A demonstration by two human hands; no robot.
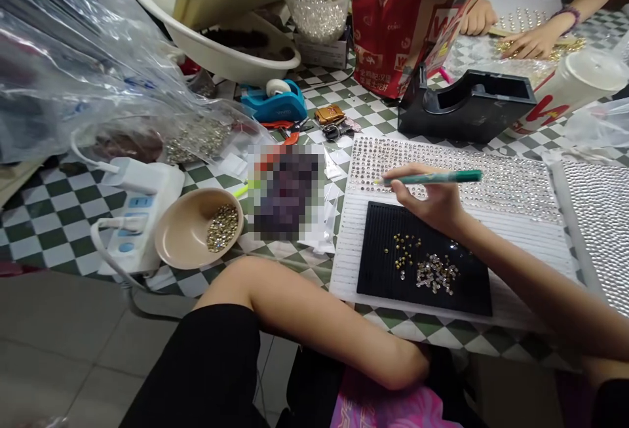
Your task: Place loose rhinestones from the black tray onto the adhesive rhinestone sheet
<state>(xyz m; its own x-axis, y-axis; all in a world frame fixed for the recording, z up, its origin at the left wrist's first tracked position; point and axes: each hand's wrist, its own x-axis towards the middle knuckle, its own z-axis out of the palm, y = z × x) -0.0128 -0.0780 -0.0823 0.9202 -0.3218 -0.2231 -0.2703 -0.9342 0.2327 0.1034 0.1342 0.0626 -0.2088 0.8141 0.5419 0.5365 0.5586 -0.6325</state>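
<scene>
My right hand [435,204] is closed on a green pen [435,177], held nearly level. The pen's tip touches the left part of a sheet of rhinestone rows [496,182]. Just below the hand, a black ridged tray [378,264] holds a scatter of loose rhinestones [435,274]. The tray rests on a white ribbed board [346,244]. My left hand is not in view. A bare limb with a black garment crosses the bottom of the picture.
A beige bowl [181,234] with rhinestones sits beside a white power strip [140,208]. Farther back are a blue tape dispenser [275,103], keys [334,123], a black tape dispenser [466,105], a red bag [393,21], a white basin [211,54] and plastic bags [73,67]. Another person's hands [528,41] work at top right.
</scene>
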